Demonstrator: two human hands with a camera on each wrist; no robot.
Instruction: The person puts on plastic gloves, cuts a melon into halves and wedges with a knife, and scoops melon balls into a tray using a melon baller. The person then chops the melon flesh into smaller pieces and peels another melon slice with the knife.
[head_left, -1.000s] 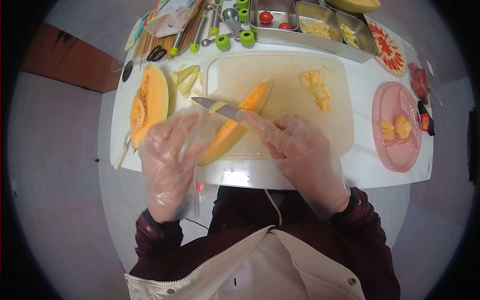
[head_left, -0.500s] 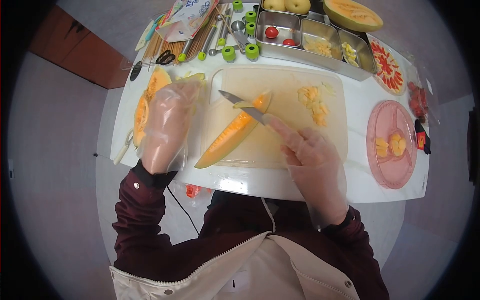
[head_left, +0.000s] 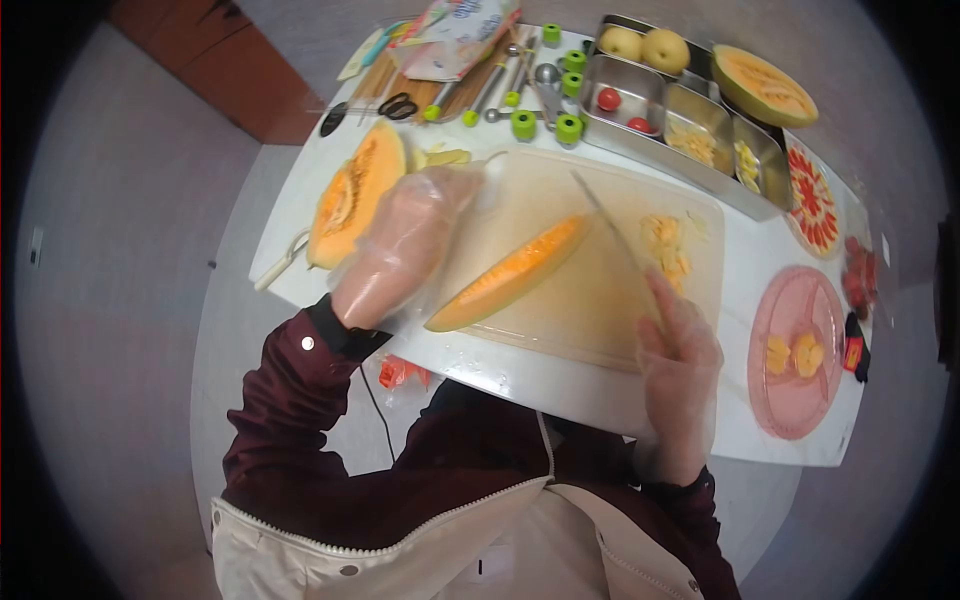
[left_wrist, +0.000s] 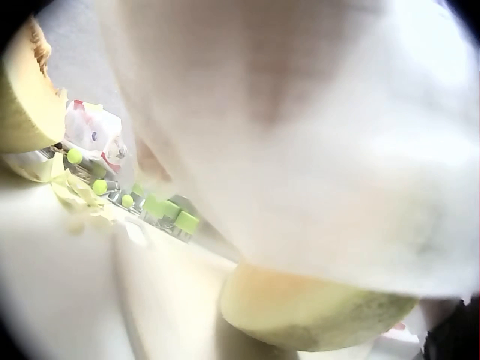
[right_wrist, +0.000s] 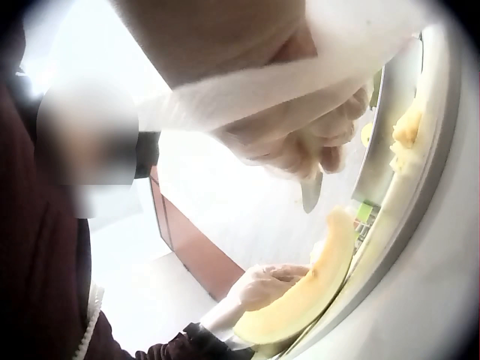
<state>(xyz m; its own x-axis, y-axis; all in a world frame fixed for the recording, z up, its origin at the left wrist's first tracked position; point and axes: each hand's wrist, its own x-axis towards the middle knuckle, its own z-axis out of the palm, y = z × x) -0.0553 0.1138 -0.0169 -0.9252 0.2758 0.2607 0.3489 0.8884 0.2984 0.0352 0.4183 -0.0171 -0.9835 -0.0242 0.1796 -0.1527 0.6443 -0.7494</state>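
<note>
A clear plastic glove covers each hand. My right hand (head_left: pixel 680 365) grips a kitchen knife (head_left: pixel 612 222), its blade slanting up and left over the cutting board (head_left: pixel 570 330). An orange melon wedge (head_left: pixel 515 275) with the rind on lies across the board's left half. Beside the wedge's upper left, my left hand (head_left: pixel 412 245) hovers at the board's left edge with fingers loosely bent; nothing shows in it. The right wrist view has the left hand behind the wedge (right_wrist: pixel 315 292). Cut melon pieces (head_left: pixel 668 250) sit at the board's right.
A melon half (head_left: pixel 360 195) and rind strips (head_left: pixel 440 158) are at the left, with a peeler (head_left: pixel 283 262) nearby. Steel containers (head_left: pixel 690 115) with fruit stand at the back. A pink divided plate (head_left: pixel 795 400) holding melon pieces is at the right. Green-capped cutters (head_left: pixel 568 128) lie behind the board.
My left hand went left to the rind strips, then came back toward the board. The right hand drew the knife rightward off the wedge; the strip on its blade no longer shows.
</note>
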